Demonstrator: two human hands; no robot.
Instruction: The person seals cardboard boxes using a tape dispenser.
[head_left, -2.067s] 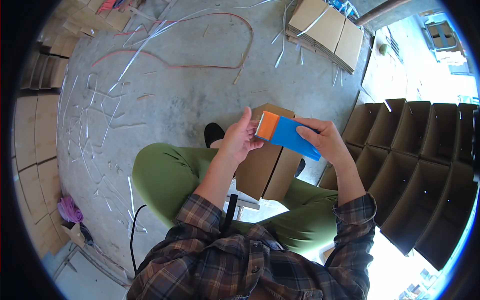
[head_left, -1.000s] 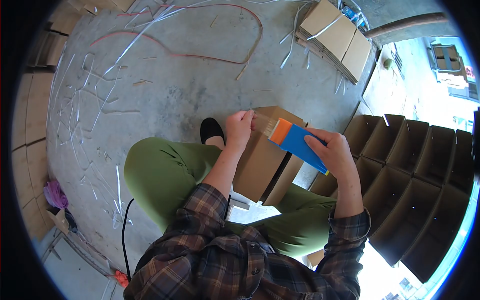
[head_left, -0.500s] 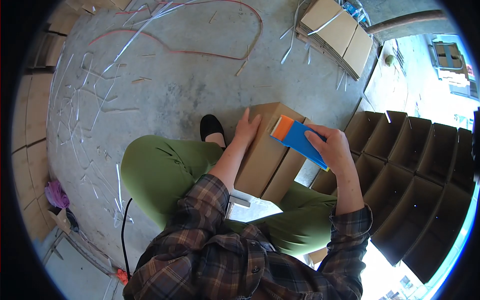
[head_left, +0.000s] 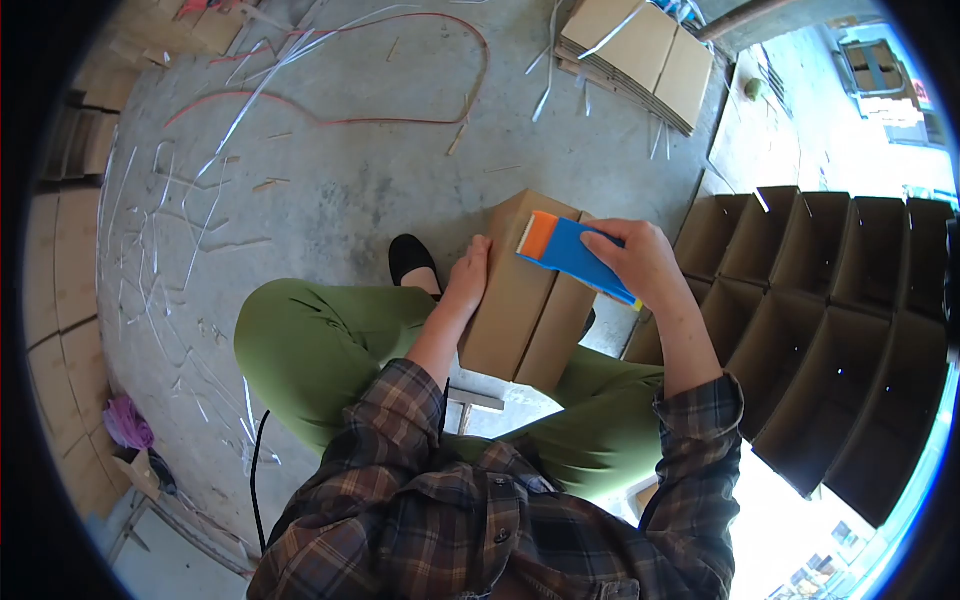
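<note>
A brown cardboard box (head_left: 505, 300) stands between my knees, a seam running along its upper face. My left hand (head_left: 468, 272) lies against the box's left side, fingers pressed together on the cardboard. Gripped in my right hand (head_left: 635, 262) is a blue tape dispenser (head_left: 583, 255) with an orange front end, held over the upper right part of the box. Whether the dispenser touches the cardboard cannot be made out.
Open cardboard boxes (head_left: 800, 310) stand in rows at the right. Flattened cartons (head_left: 640, 50) are stacked at the upper right. White straps and a red cord (head_left: 380, 121) lie on the floor. Stacked boxes (head_left: 75, 260) line the left edge, near a purple bag (head_left: 127, 422).
The view has shifted. Relative to the box, the dispenser in my right hand has moved slightly toward its far end. The fingers of my left hand have drawn closer together.
</note>
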